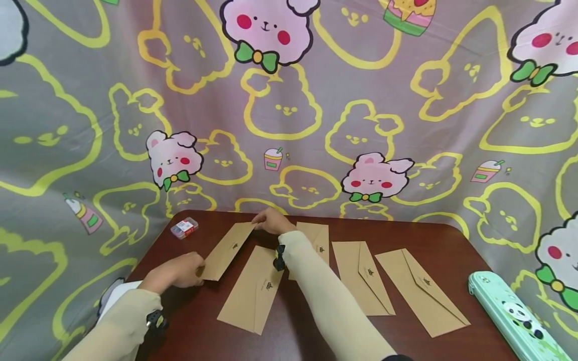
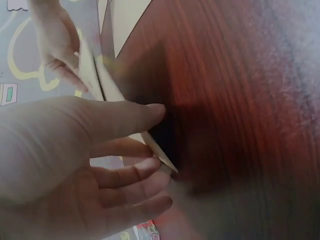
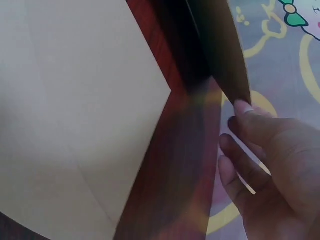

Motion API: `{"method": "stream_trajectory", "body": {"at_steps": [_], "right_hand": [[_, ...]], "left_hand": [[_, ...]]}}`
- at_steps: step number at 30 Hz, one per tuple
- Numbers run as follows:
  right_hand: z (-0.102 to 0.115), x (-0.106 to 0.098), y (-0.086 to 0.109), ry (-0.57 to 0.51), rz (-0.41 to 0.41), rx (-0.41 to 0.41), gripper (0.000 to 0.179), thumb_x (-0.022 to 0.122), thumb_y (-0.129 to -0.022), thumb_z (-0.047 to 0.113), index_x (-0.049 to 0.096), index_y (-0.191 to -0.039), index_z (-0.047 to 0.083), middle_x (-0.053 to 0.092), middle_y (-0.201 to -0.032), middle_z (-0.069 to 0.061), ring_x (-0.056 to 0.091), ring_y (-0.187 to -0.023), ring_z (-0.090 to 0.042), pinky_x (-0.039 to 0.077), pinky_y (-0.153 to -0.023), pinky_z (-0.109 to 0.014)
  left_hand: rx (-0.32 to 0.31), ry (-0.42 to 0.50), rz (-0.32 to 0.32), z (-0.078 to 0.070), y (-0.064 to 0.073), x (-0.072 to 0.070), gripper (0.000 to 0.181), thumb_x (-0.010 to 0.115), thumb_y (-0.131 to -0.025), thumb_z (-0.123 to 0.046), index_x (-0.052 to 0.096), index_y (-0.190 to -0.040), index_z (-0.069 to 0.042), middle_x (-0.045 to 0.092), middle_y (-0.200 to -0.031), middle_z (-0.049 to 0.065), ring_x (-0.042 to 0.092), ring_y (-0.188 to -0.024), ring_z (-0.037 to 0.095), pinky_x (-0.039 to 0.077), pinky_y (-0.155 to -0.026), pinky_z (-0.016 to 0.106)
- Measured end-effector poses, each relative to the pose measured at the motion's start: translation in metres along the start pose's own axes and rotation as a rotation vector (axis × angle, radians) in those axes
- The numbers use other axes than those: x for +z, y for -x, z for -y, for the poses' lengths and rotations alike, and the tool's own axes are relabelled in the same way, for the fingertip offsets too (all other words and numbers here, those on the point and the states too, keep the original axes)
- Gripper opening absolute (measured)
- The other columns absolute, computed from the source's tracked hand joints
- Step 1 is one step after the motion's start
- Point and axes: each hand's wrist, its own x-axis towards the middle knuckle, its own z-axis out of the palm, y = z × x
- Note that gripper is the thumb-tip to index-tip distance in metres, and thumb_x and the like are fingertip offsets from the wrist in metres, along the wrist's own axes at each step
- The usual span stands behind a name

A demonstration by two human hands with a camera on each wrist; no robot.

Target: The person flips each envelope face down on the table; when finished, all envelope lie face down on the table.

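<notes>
A brown paper envelope point(image 1: 229, 249) is held at both ends, tilted off the dark table at the left. My left hand point(image 1: 182, 271) pinches its near end; in the left wrist view the thumb lies on one side of the envelope point(image 2: 112, 92) and fingers on the other. At the far corner, my right hand point(image 1: 273, 222) grips between thumb and forefinger, as the right wrist view shows on the envelope point(image 3: 227, 55). Just right of it a second envelope point(image 1: 248, 293) lies flat, and my right forearm partly covers a third envelope point(image 1: 313, 230).
Two more envelopes point(image 1: 361, 276) lie flap side up toward the right. A mint-green panda case point(image 1: 515, 311) sits at the right edge. A small clear box point(image 1: 184, 228) stands at the back left. Patterned cloth point(image 1: 289, 150) hangs behind the table point(image 1: 406, 230).
</notes>
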Motion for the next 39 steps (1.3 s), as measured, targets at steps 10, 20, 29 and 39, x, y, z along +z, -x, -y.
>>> {"method": "stream_trajectory", "body": {"at_steps": [10, 20, 29, 39], "right_hand": [[0.008, -0.003, -0.01, -0.104, -0.076, -0.04, 0.029, 0.068, -0.099, 0.014, 0.073, -0.127, 0.009, 0.073, -0.129, -0.007, 0.066, -0.125, -0.023, 0.052, -0.104, -0.037], [0.022, 0.001, -0.016, -0.274, -0.054, -0.092, 0.035, 0.063, -0.102, 0.013, 0.064, -0.137, 0.01, 0.065, -0.141, -0.013, 0.063, -0.129, -0.025, 0.052, -0.105, -0.037], [0.025, 0.006, -0.018, -0.306, -0.044, -0.123, 0.04, 0.059, -0.105, 0.014, 0.057, -0.145, 0.008, 0.063, -0.141, -0.016, 0.059, -0.134, -0.028, 0.051, -0.108, -0.036], [0.028, 0.0, -0.016, -0.293, -0.063, -0.08, 0.042, 0.057, -0.106, 0.018, 0.055, -0.148, 0.01, 0.061, -0.143, -0.011, 0.057, -0.138, -0.029, 0.049, -0.111, -0.043]], "left_hand": [[0.023, 0.199, 0.008, -0.012, 0.001, 0.004, 0.027, 0.083, -0.084, -0.014, 0.072, -0.103, 0.001, 0.057, -0.077, 0.0, 0.047, -0.065, 0.01, 0.034, -0.057, 0.024], [0.152, 0.254, 0.018, -0.011, 0.006, 0.005, 0.036, 0.081, -0.087, -0.019, 0.074, -0.115, 0.002, 0.075, -0.097, 0.004, 0.056, -0.073, 0.008, 0.046, -0.064, 0.024], [0.068, 0.292, 0.057, -0.017, 0.004, 0.006, 0.048, 0.081, -0.088, -0.025, 0.071, -0.125, 0.004, 0.075, -0.12, 0.017, 0.071, -0.104, 0.025, 0.058, -0.091, 0.048], [0.014, 0.301, 0.012, -0.018, 0.007, -0.014, 0.077, 0.078, -0.089, -0.043, 0.055, -0.141, 0.009, 0.063, -0.139, 0.026, 0.062, -0.129, 0.04, 0.048, -0.107, 0.057]]}}
